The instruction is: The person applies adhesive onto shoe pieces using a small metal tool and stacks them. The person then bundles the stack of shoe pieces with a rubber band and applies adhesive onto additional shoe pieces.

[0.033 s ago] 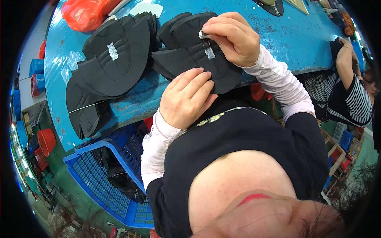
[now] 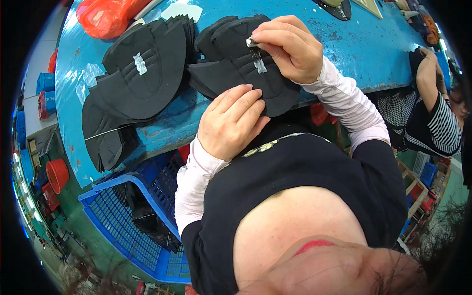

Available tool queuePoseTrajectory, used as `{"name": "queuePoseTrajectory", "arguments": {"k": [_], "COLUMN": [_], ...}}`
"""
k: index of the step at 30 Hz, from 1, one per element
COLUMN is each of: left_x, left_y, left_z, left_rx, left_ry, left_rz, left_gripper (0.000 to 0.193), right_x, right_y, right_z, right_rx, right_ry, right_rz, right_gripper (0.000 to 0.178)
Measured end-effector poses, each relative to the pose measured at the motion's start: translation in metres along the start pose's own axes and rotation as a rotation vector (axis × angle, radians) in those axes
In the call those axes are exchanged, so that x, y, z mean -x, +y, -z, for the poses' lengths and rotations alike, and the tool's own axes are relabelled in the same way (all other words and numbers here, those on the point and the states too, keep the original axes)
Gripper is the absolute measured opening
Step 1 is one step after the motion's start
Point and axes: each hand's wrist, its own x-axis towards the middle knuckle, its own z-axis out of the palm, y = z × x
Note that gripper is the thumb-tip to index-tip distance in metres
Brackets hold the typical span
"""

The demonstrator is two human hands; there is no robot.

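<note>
My left hand (image 2: 232,119) lies flat, fingers extended, on the near edge of a stack of black, curved fabric pieces (image 2: 231,71). Above the same stack, the thumb and fingertips of my right hand (image 2: 291,49) pinch a small white piece (image 2: 251,43), partly hidden by the fingers. Thin, shiny strands run from it down to a whitish patch (image 2: 259,66) on the top black piece. A second stack of black pieces (image 2: 147,93) sits to the left, also with a white patch (image 2: 140,64) in its middle. Stitch-like curved lines mark both top pieces.
The blue table (image 2: 339,59) has a worn surface. An orange-red plastic bag (image 2: 105,19) lies at its far left. Black pieces tied with a white string (image 2: 109,132) overhang the left front. Below stands a blue plastic crate (image 2: 132,231). A co-worker's striped sleeve (image 2: 445,128) shows at right.
</note>
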Motion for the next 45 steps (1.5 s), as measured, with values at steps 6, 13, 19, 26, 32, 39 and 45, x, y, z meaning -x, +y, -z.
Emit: {"name": "queuePoseTrajectory", "arguments": {"k": [6, 13, 19, 26, 32, 39, 45], "left_x": [0.000, -0.001, -0.008, -0.007, 0.062, 0.036, -0.001], "left_y": [0.001, 0.004, 0.007, -0.025, -0.043, -0.018, 0.008], "left_z": [0.001, -0.004, 0.000, 0.074, 0.085, 0.078, 0.034], "left_rx": [-0.009, -0.174, -0.203, -0.569, -0.711, -0.845, -0.218], "left_ry": [0.005, 0.044, 0.120, 0.726, 0.441, 0.230, 0.066], "left_rz": [-0.002, -0.068, -0.027, 0.003, 0.182, 0.359, 0.033], "left_gripper": [0.031, 0.022, 0.021, 0.033, 0.032, 0.042, 0.030], "right_x": [0.005, 0.010, 0.017, 0.021, 0.061, 0.069, 0.091], "right_y": [-0.009, -0.031, -0.043, 0.127, 0.244, 0.234, 0.241], "right_z": [0.006, 0.018, 0.051, 0.116, 0.114, 0.131, 0.149], "right_rx": [-0.035, -0.091, -0.410, -0.148, 0.500, 0.543, 0.500], "right_ry": [-0.064, -0.146, 0.132, 0.670, 0.269, 0.131, 0.264], "right_rz": [0.000, -0.070, -0.371, -0.607, -0.711, -0.788, -0.819], "right_gripper": [0.028, 0.029, 0.024, 0.015, 0.015, 0.016, 0.013]}}
